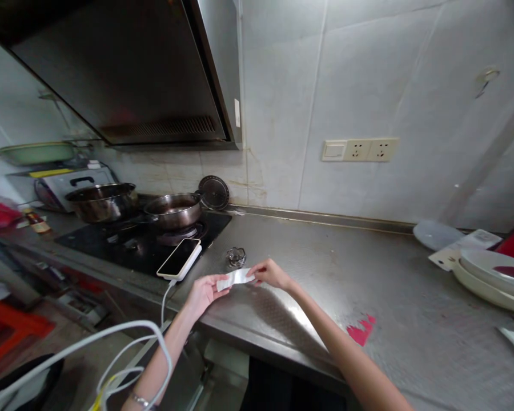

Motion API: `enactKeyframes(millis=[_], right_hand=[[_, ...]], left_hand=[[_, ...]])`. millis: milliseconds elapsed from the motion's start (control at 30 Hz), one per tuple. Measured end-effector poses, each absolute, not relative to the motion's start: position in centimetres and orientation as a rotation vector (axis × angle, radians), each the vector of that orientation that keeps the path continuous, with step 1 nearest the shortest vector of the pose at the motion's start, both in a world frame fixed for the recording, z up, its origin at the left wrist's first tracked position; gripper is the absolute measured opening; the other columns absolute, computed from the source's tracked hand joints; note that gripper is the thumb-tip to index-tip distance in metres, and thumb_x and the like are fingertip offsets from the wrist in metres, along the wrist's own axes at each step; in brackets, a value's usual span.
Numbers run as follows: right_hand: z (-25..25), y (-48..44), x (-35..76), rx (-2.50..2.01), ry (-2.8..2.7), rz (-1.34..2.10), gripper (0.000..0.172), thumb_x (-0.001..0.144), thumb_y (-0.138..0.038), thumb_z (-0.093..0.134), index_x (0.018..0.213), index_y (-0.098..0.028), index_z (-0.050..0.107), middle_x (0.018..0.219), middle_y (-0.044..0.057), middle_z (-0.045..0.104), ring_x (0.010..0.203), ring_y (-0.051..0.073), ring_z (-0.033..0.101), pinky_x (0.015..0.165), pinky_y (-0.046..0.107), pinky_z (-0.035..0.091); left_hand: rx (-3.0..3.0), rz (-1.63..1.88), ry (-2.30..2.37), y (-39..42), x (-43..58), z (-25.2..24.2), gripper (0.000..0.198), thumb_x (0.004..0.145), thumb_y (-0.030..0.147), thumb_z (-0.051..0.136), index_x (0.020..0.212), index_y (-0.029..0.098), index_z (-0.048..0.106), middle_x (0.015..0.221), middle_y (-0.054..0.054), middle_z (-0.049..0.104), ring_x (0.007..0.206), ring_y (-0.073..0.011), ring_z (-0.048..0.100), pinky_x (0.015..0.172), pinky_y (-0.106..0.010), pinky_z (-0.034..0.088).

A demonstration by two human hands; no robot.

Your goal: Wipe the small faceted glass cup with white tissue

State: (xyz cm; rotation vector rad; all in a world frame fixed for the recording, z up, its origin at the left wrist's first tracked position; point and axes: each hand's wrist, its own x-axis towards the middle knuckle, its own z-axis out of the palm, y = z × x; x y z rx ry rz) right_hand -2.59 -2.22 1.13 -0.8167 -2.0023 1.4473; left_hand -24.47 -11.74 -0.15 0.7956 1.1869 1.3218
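A short white strip, which looks like paper or tape, is stretched between my two hands above the front of the metal counter. My left hand pinches its left end between thumb and fingers. At the other end, my right hand grips the strip with its fingertips. Just behind the strip, a small round wire-like metal piece rests on the counter. To the left, a phone in a white case lies at the stove's edge with a white cable plugged in.
Two metal pots stand on the black gas stove under the range hood. A torn red piece lies on the steel counter. Stacked plates are at the right. White cable loops hang near my left forearm.
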Motion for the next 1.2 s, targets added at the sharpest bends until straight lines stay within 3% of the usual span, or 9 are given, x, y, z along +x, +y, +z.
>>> enactKeyframes(millis=[67, 133, 333, 433, 600, 767, 933, 1033, 1200], right_hand=[[0.7, -1.8, -3.1, -0.854, -2.048, 1.434, 0.025, 0.067, -0.015, 0.052, 0.077, -0.013, 0.075, 0.063, 0.002, 0.069, 0.055, 0.013, 0.063, 0.055, 0.023, 0.052], [0.4, -1.5, -3.6, -0.870, -2.062, 1.393, 0.026, 0.067, -0.014, 0.052, 0.077, -0.013, 0.075, 0.064, 0.002, 0.069, 0.054, 0.013, 0.062, 0.053, 0.023, 0.051], [-0.4, -0.8, -4.8, -0.937, -2.059, 1.107, 0.017, 0.069, -0.013, 0.057, 0.077, -0.014, 0.072, 0.073, 0.003, 0.071, 0.069, 0.016, 0.063, 0.067, 0.025, 0.049], [-1.0, -0.4, -5.2, -0.982, -2.041, 0.968, 0.016, 0.071, -0.009, 0.054, 0.075, -0.015, 0.069, 0.079, 0.004, 0.071, 0.079, 0.017, 0.063, 0.077, 0.026, 0.047], [-2.1, 0.4, -5.8, -1.097, -2.022, 0.813, 0.020, 0.073, -0.008, 0.053, 0.087, -0.018, 0.062, 0.084, 0.004, 0.069, 0.081, 0.017, 0.062, 0.074, 0.026, 0.045], [-2.6, 0.7, -6.5, -1.217, -2.038, 0.747, 0.030, 0.076, -0.009, 0.052, 0.104, -0.021, 0.053, 0.083, 0.003, 0.068, 0.078, 0.016, 0.061, 0.068, 0.024, 0.042], [-2.4, 0.5, -6.6, -1.289, -2.079, 0.695, 0.034, 0.078, -0.013, 0.051, 0.111, -0.021, 0.049, 0.083, 0.004, 0.067, 0.078, 0.019, 0.062, 0.067, 0.026, 0.039], [-2.3, 0.7, -6.4, -1.279, -2.124, 0.680, 0.044, 0.076, -0.014, 0.052, 0.119, -0.019, 0.047, 0.089, 0.007, 0.067, 0.085, 0.022, 0.062, 0.071, 0.029, 0.041], [-2.1, 2.3, -6.1, -1.096, -2.271, 0.680, 0.080, 0.060, -0.011, 0.066, 0.135, -0.017, 0.038, 0.127, 0.015, 0.054, 0.117, 0.028, 0.049, 0.097, 0.040, 0.034]], left_hand=[[0.789, 1.312, 1.248, -11.5, -24.8, -0.4, 0.021, 0.068, 0.023, 0.065, 0.080, 0.006, 0.070, 0.090, -0.017, 0.071, 0.077, -0.0232, 0.068, 0.076, -0.039, 0.057], [0.883, 1.283, 1.335, -11.2, -25.0, -0.7, 0.027, 0.062, 0.020, 0.071, 0.085, 0.006, 0.069, 0.087, -0.013, 0.072, 0.074, -0.0207, 0.068, 0.074, -0.035, 0.057], [1.367, 1.332, 1.547, -9.3, -24.8, -1.7, 0.064, 0.065, 0.014, 0.063, 0.127, 0.011, 0.050, 0.088, -0.007, 0.072, 0.077, -0.0180, 0.067, 0.072, -0.028, 0.053], [1.550, 1.352, 1.720, -8.0, -25.1, -2.2, 0.060, 0.070, 0.017, 0.059, 0.129, 0.011, 0.047, 0.083, -0.006, 0.071, 0.076, -0.0172, 0.067, 0.075, -0.028, 0.052], [1.674, 1.287, 1.914, -6.2, -25.6, -1.9, 0.041, 0.074, 0.019, 0.057, 0.115, 0.010, 0.058, 0.076, -0.006, 0.070, 0.073, -0.0193, 0.066, 0.074, -0.030, 0.051], [1.748, 1.187, 2.024, -5.2, -25.4, -1.5, 0.043, 0.073, 0.016, 0.059, 0.116, 0.014, 0.057, 0.099, -0.010, 0.069, 0.098, -0.0229, 0.064, 0.092, -0.035, 0.046], [1.824, 1.077, 2.039, -5.7, -24.2, -2.7, 0.089, 0.060, 0.028, 0.073, 0.137, 0.009, 0.033, 0.145, -0.022, 0.034, 0.138, -0.0334, 0.027, 0.111, -0.045, 0.026], [1.831, 1.021, 2.008, -5.5, -23.8, -3.2, 0.103, 0.058, 0.037, 0.076, 0.140, 0.004, 0.023, 0.148, -0.027, 0.025, 0.140, -0.0364, 0.019, 0.112, -0.047, 0.022], [1.757, 0.998, 2.062, -4.1, -24.5, -3.3, 0.094, 0.061, 0.040, 0.073, 0.137, 0.004, 0.030, 0.146, -0.027, 0.032, 0.139, -0.0366, 0.024, 0.111, -0.046, 0.025]])
